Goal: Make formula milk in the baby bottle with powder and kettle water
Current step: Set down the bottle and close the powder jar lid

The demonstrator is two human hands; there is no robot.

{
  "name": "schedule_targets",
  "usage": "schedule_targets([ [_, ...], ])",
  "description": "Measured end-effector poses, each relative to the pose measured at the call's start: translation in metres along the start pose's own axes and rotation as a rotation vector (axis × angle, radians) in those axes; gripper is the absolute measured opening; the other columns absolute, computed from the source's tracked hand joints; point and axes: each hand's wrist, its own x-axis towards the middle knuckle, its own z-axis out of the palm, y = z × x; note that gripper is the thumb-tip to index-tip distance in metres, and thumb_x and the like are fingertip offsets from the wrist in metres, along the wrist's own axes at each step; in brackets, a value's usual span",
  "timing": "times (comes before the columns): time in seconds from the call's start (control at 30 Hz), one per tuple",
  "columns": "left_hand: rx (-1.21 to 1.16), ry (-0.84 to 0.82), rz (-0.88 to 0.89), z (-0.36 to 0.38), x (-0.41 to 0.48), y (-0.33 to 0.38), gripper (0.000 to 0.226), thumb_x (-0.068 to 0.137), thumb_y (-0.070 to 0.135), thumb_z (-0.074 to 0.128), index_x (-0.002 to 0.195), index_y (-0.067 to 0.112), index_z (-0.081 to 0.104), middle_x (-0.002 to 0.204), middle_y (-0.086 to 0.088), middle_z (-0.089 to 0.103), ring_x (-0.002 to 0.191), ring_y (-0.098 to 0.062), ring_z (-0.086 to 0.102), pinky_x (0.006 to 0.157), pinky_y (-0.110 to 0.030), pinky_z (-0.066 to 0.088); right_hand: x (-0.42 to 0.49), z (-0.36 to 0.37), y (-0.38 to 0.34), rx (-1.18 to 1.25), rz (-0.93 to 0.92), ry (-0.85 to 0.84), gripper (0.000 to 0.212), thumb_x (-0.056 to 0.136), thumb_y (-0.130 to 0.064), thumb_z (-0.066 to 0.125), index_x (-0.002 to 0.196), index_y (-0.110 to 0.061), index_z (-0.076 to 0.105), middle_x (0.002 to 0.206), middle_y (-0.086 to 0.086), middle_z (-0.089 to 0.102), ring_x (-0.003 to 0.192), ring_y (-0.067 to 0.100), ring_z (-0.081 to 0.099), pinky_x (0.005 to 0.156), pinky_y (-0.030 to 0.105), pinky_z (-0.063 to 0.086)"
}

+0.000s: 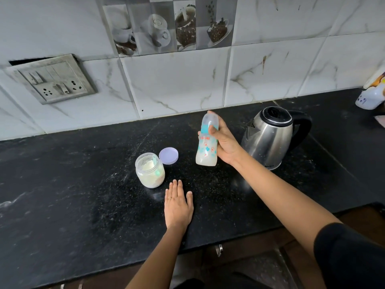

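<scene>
My right hand (224, 140) grips a capped baby bottle (206, 149) with a teal collar and milky liquid in its lower part. The bottle is upright, slightly tilted, just above the black counter (83, 184). To its left stands an open jar of white formula powder (150, 170) with a pale green scoop inside. The jar's lilac lid (168, 155) lies flat behind it. A steel kettle (270, 136) with a black handle stands right of the bottle. My left hand (178, 205) rests flat on the counter in front of the jar, fingers straight.
A tiled wall runs behind the counter, with a switch and socket plate (52, 79) at the left. A white container (369, 98) sits at the far right edge. The counter's front edge lies close to my body, with dark wooden cabinets below.
</scene>
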Motion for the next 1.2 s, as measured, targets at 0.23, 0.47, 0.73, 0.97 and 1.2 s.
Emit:
schedule_targets([
  [0.23, -0.005, 0.002, 0.005, 0.000, 0.000, 0.000, 0.057, 0.100, 0.038, 0.029, 0.148, 0.008, 0.023, 0.156, -0.009, 0.021, 0.145, -0.019, 0.012, 0.119, -0.033, 0.004, -0.007, -0.040, 0.022, -0.207, 0.097, -0.045, 0.073, 0.064, -0.007, 0.084, 0.127, -0.027, 0.054, 0.125, 0.014, 0.056, 0.117, 0.028, 0.055, 0.097, 0.040, 0.048],
  [0.47, 0.001, 0.003, -0.001, 0.001, 0.000, 0.001, 0.058, 0.100, 0.038, 0.029, 0.148, 0.008, 0.022, 0.156, -0.009, 0.020, 0.145, -0.019, 0.010, 0.119, -0.032, 0.002, -0.012, -0.064, 0.032, -0.397, 0.215, -0.183, 0.063, 0.074, 0.004, 0.067, 0.128, -0.024, 0.051, 0.132, 0.017, 0.052, 0.121, 0.028, 0.051, 0.103, 0.041, 0.044],
  [0.73, 0.016, -0.001, -0.013, 0.002, 0.000, 0.003, 0.059, 0.100, 0.041, 0.026, 0.149, 0.009, 0.020, 0.157, -0.008, 0.017, 0.146, -0.018, 0.008, 0.119, -0.033, 0.001, -0.014, -0.077, 0.025, -0.476, 0.262, -0.219, 0.063, 0.074, 0.001, 0.069, 0.130, -0.023, 0.049, 0.139, 0.011, 0.048, 0.124, 0.019, 0.051, 0.100, 0.033, 0.046],
  [0.97, -0.073, 0.033, 0.004, 0.003, -0.002, 0.000, 0.057, 0.100, 0.037, 0.032, 0.147, 0.006, 0.025, 0.156, -0.011, 0.022, 0.145, -0.020, 0.013, 0.119, -0.032, 0.003, -0.022, -0.075, 0.017, -0.662, 0.224, -0.251, 0.069, 0.075, 0.001, 0.066, 0.136, -0.025, 0.046, 0.145, 0.004, 0.044, 0.135, 0.019, 0.041, 0.112, 0.041, 0.034],
  [1.2, -0.272, 0.341, -0.005, -0.023, -0.015, -0.002, 0.063, 0.093, 0.042, 0.041, 0.142, 0.004, 0.033, 0.149, -0.014, 0.034, 0.142, -0.024, 0.024, 0.118, -0.034, 0.012, -0.013, -0.008, 0.001, -0.840, -0.143, -0.110, 0.055, 0.074, -0.003, 0.057, 0.121, -0.031, 0.057, 0.134, -0.006, 0.053, 0.131, 0.004, 0.043, 0.112, 0.031, 0.029],
])
